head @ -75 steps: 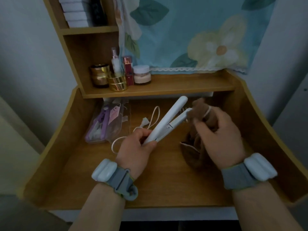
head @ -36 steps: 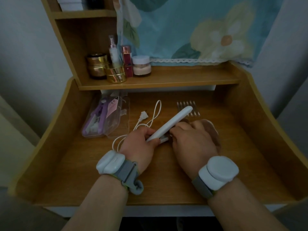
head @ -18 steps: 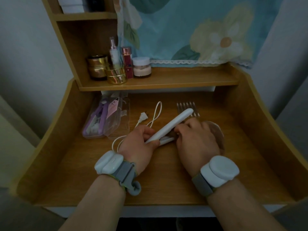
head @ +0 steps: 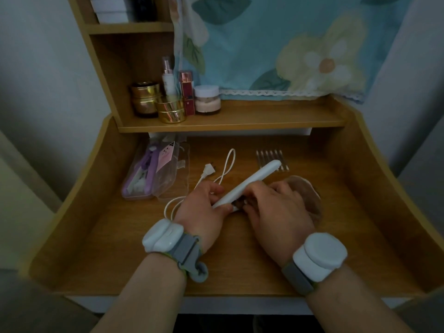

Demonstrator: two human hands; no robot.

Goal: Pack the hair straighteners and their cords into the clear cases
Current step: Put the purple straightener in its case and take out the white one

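A wooden tabletop [head: 120, 248] with raised side walls fills the middle of the frame, under a shelf [head: 240, 120] and a blue flowered cloth [head: 276, 44] hanging at the top. In the center, the left hand [head: 201, 207] has its grip clamped around the near end of a white hair straightener [head: 249, 182], which slants up toward the right, its far tip raised over a row of hair clips [head: 271, 156] lying on the wood. The right hand [head: 276, 212] lies just beside it with its fingers curled in at the straightener's near end, over a brown hairpiece [head: 310, 191] spread on the tabletop; whether that grip is closed on anything cannot be told. The straightener's white cord [head: 227, 164] loops across the wood behind the left hand, its plug [head: 207, 170] lying flat near the loop. At the left of the tabletop sits a clear case [head: 153, 174] holding a purple hair straightener [head: 144, 173]. On the shelf at upper left stand gold jars [head: 156, 102], a spray bottle [head: 168, 78], a red tube [head: 186, 92] and a white-lidded jar [head: 207, 99]. Both wrists carry grey bands with white pods.
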